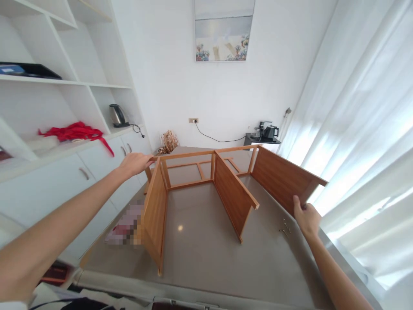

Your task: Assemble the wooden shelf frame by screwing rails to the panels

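Observation:
A partly assembled wooden shelf rack (232,189) lies on its side on the grey tabletop (200,241), its three panels standing on edge. My left hand (138,163) is closed around the rail at the rack's far left corner, beside the left panel (155,215). At the right, my right hand (306,217) grips the right panel (285,176) near its lower edge, thumb on the inner face and the other fingers hidden behind. Several screws (285,229) lie on the table just left of my right hand.
Another wooden frame (201,170) lies behind the rack. A blurred packet (125,226) is left of it. White cabinets (97,172) line the left side, with a kettle (118,116) and red cloth (75,131). White curtains (364,129) hang along the right edge.

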A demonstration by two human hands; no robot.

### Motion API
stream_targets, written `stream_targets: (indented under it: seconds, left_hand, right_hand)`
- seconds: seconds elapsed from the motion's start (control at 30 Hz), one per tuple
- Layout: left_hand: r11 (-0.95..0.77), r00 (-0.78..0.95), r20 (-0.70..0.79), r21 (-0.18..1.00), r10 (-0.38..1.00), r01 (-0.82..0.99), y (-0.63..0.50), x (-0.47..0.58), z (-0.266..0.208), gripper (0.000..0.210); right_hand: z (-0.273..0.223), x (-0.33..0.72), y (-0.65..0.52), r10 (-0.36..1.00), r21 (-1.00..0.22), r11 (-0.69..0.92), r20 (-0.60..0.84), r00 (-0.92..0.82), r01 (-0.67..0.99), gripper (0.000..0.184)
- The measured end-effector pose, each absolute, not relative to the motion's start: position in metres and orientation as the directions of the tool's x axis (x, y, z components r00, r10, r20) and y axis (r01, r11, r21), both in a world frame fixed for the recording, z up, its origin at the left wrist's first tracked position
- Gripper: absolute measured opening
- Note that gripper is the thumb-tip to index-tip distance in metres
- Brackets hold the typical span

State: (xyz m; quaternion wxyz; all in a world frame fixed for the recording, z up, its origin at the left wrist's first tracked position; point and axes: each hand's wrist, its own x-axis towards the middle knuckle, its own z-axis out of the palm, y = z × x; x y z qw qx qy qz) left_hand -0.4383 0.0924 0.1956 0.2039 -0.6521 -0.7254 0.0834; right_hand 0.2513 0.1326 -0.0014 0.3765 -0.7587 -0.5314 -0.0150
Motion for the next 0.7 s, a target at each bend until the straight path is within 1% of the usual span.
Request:
stream_targets:
  seconds: [0.13,0.2,0.23,0.27,0.33,0.4,0.43,0.47,0.53,0.63,0.7]
  left_hand:
    - [0.103,-0.035,0.207,-0.328,0.978,0.939,0.099,-0.451,0.190,0.047]
    - [0.118,-0.045,0.241,-0.298,0.970,0.947,0.096,-0.455,0.190,0.052]
    - [0.138,-0.064,0.272,-0.265,0.960,0.954,0.093,-0.455,0.190,0.055]
    - [0.168,-0.095,0.314,-0.216,0.945,0.962,0.089,-0.456,0.191,0.056]
    - [0.239,-0.188,0.402,-0.080,0.896,0.968,0.080,-0.459,0.191,0.055]
    - [0.315,-0.311,0.423,0.061,0.851,0.947,0.073,-0.467,0.190,0.050]
    - [0.359,-0.374,0.400,0.115,0.837,0.926,0.072,-0.472,0.187,0.048]
    - [0.410,-0.440,0.345,0.158,0.829,0.898,0.073,-0.478,0.183,0.047]
    - [0.452,-0.483,0.262,0.172,0.835,0.875,0.079,-0.492,0.169,0.047]
    - [0.456,-0.476,0.102,0.172,0.873,0.873,0.095,-0.507,0.136,0.040]
    - [0.450,-0.457,0.003,0.171,0.890,0.877,0.106,-0.509,0.109,0.035]
  right_hand:
    - [-0.003,0.255,0.129,0.815,-0.559,-0.148,0.399,0.421,0.816,0.057]
    - [-0.002,0.257,0.126,0.830,-0.564,-0.130,0.388,0.401,0.815,0.058]
    - [-0.001,0.258,0.123,0.839,-0.569,-0.117,0.382,0.388,0.814,0.059]
    - [0.001,0.259,0.120,0.849,-0.574,-0.101,0.376,0.372,0.813,0.060]
    - [0.003,0.263,0.111,0.864,-0.584,-0.071,0.369,0.342,0.809,0.061]
    - [0.001,0.270,0.101,0.867,-0.599,-0.061,0.365,0.340,0.798,0.061]
    - [-0.002,0.273,0.095,0.850,-0.617,-0.084,0.366,0.379,0.783,0.061]
    - [-0.006,0.276,0.091,0.843,-0.632,-0.111,0.349,0.409,0.767,0.058]
    - [-0.016,0.282,0.084,0.844,-0.649,-0.170,0.292,0.449,0.741,0.047]
    - [-0.028,0.283,0.080,0.807,-0.683,-0.225,0.268,0.525,0.695,0.030]
    - [-0.031,0.279,0.079,0.765,-0.695,-0.246,0.289,0.575,0.676,0.025]
